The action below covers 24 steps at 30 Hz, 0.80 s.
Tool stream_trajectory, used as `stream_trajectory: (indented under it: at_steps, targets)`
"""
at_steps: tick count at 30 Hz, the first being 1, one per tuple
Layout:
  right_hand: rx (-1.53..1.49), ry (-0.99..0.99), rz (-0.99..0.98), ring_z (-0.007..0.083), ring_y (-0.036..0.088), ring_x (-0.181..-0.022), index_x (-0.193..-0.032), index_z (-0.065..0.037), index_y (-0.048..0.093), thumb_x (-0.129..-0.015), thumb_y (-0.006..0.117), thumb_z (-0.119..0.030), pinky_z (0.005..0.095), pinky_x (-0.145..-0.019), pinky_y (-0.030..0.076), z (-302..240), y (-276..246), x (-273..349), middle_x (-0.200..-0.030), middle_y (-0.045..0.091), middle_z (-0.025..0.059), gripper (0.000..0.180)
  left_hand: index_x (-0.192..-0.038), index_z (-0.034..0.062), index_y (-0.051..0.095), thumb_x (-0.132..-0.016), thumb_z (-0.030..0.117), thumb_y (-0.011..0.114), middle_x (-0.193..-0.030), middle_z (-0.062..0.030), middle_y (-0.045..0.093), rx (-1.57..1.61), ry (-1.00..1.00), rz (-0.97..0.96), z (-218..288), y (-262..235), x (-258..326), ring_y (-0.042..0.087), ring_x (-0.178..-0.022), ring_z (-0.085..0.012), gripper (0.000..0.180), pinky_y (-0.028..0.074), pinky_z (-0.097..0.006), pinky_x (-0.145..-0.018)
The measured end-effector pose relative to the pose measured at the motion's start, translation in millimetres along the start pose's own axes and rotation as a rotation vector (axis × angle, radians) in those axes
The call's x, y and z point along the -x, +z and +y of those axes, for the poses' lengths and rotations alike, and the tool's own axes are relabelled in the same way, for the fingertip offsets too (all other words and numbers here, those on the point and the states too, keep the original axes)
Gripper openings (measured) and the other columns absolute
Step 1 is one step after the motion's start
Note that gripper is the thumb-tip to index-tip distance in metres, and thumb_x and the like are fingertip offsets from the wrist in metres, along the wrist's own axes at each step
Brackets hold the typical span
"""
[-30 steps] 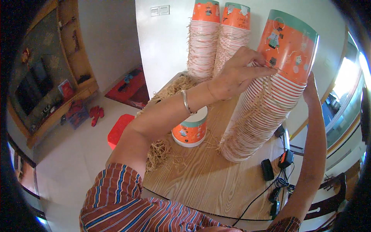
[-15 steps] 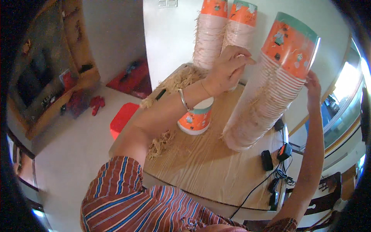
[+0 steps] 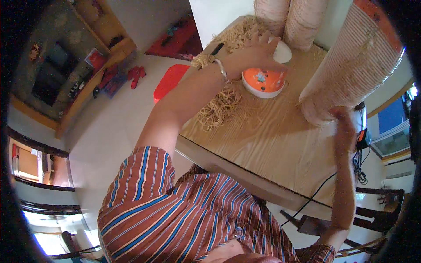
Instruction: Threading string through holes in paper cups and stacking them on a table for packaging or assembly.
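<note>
An upside-down orange paper tub (image 3: 264,83) with a white rim stands on the wooden table. My left hand (image 3: 263,55) reaches over its top, fingers and thumb apart, the tub's pale base showing between them; whether they touch it I cannot tell. On the right rises a tall leaning stack of nested paper tubs (image 3: 346,65), pale rims showing, with loose string clinging to its side. My right hand (image 3: 344,127) is beside the foot of this stack, its fingers blurred and partly hidden.
Tangled tan string (image 3: 219,107) lies along the table's left side, with more string (image 3: 241,37) at the back. Two further stacks of tubs (image 3: 305,26) stand against the wall. A red stool (image 3: 171,81) is left of the table. Black cables (image 3: 362,164) hang at the right edge.
The view has shifted, so the table appears higher. My left hand has moved from beside the tall stack to the single tub. My right hand has dropped from the stack's upper part to its foot.
</note>
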State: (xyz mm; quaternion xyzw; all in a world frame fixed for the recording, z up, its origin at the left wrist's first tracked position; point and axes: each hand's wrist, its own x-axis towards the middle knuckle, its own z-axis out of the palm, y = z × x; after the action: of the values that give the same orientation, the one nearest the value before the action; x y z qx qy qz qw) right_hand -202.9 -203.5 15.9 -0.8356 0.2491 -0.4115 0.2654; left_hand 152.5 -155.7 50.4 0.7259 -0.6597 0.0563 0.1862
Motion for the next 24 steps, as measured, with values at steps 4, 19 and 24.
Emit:
stream_trajectory:
  at_steps: [4, 19, 24]
  targets:
    - [-0.08, 0.232, -0.335, 0.0157, 0.059, -0.089, -0.103, -0.001, 0.062, -0.091, 0.053, -0.007, 0.0299, -0.081, 0.048, -27.8, 101.5, 35.1, -0.092, 0.063, 0.0047, 0.016, -0.144, 0.0081, 0.025, -0.056, 0.073, 0.066, -0.147, -0.0247, 0.019, -0.061, -0.052, 0.002, -10.6, 12.5, -9.7, 0.017, -0.132, -0.0525, 0.116, 0.021, -0.058, -0.107]
    - [-1.471, 0.8, -0.031, 0.0201, 0.058, -0.1, -0.11, -0.004, 0.053, -0.09, 0.059, -0.019, 0.0393, -0.092, 0.045, -7.5, 190.2, -21.0, -0.106, 0.061, 0.0059, 0.025, -0.129, 0.0056, 0.049, -0.062, 0.062, 0.071, -0.125, -0.0201, 0.053, 0.348, 0.123, -0.012, -59.7, -38.5, -27.6, 0.052, -0.117, -0.03, 0.09, 0.042, -0.038, -0.098]
    - [-1.614, 0.718, -0.027, 0.0212, 0.058, -0.103, -0.112, -0.004, 0.052, -0.089, 0.059, -0.012, 0.0403, -0.094, 0.045, -12.5, 195.2, -28.3, -0.109, 0.061, 0.0065, 0.026, -0.126, 0.0013, 0.052, -0.065, 0.055, 0.072, -0.118, -0.0172, 0.058, 0.539, 0.154, -0.088, -42.3, -60.8, -16.7, 0.057, -0.108, -0.027, 0.084, 0.046, -0.036, -0.093]
